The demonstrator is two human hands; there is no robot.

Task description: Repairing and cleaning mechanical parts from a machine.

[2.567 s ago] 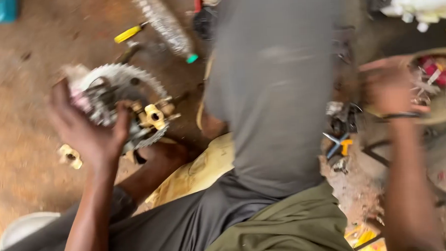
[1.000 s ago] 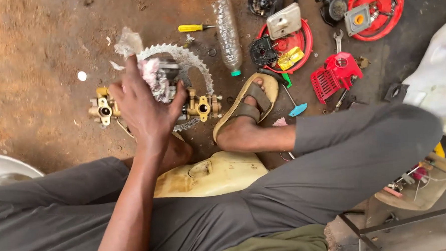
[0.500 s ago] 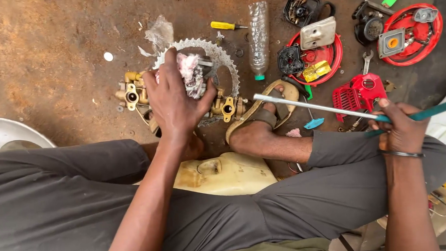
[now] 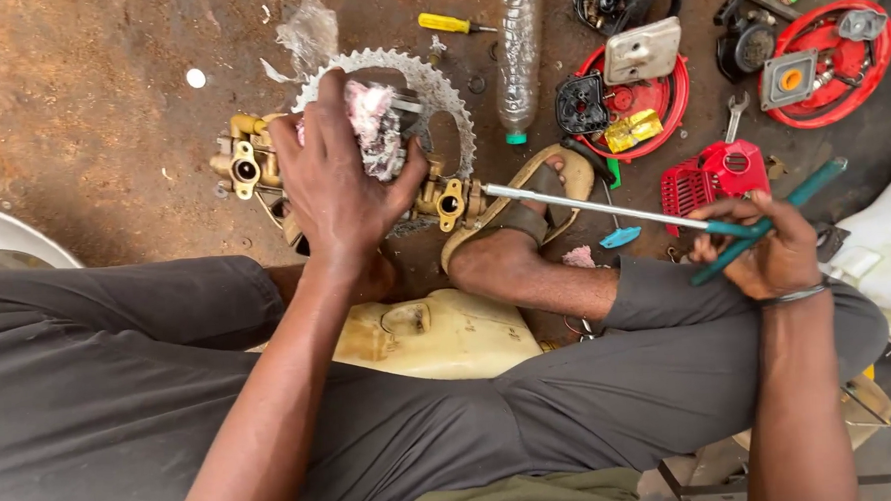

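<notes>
Screwdriver (image 4: 604, 208), long steel shaft with teal handle, held in right hand (image 4: 766, 252); grip wrapped fully round the handle. Long axis runs nearly level across the view, rising slightly toward the tip. Tip points to the person's left and meets the brass fitting (image 4: 448, 198) on the near side of the pump body; handle end sticks out up and right past the knuckles. Shaft passes just above the sandalled foot (image 4: 520, 227).

Left hand (image 4: 338, 185) pressed down on a pink-and-white rag (image 4: 372, 128) over the pump assembly, fingers curled around rag and housing. Toothed sprocket (image 4: 428, 86) lies under the assembly, teeth showing beyond the fingers. Second brass fitting (image 4: 241, 164) projects on the far left side.

Surface: bare floor (image 4: 89, 116), rust-brown, gritty, stained. Person seated on it, grey trousers, legs crossed. Cream plastic tank (image 4: 439, 331) between the legs. Scattered further off: clear plastic bottle (image 4: 519, 47), yellow-handled screwdriver (image 4: 451, 24), red round covers (image 4: 833, 58), red finned cover (image 4: 718, 173), small spanner (image 4: 734, 118). White basin rim (image 4: 4, 235) at left edge.
</notes>
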